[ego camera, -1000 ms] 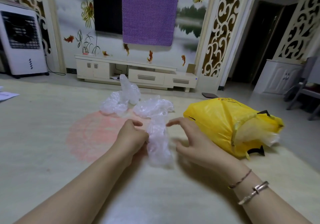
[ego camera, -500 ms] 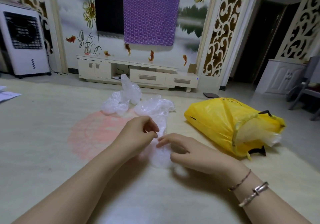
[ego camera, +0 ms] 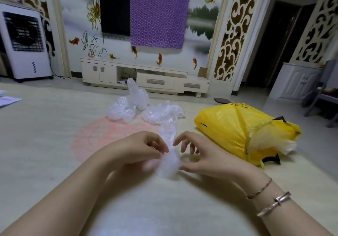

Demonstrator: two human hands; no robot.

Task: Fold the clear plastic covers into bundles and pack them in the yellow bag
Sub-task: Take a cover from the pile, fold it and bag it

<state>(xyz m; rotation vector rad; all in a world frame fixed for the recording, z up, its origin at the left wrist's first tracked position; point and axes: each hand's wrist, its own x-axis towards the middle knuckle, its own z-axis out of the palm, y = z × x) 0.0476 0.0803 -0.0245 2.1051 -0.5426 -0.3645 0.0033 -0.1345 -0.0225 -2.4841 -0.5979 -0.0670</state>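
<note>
Loose covers [ego camera: 128, 107] beyond hands, bag [ego camera: 236, 129] rightward

Both hands meet over the pale floor [ego camera: 54, 144] near the middle of the view. The left hand [ego camera: 139, 150] pinches a clear plastic cover [ego camera: 169, 162] with curled fingers [ego camera: 161, 144], and the right hand [ego camera: 203, 155] touches the same cover from the right, its fingers bent. Farther off lie more crumpled clear covers [ego camera: 128, 107] on a faded pink patch [ego camera: 95, 137]. To the right a yellow bag [ego camera: 234, 129] lies on its side, well apart from the hands. Two bracelets [ego camera: 270, 203] circle the right wrist.
</note>
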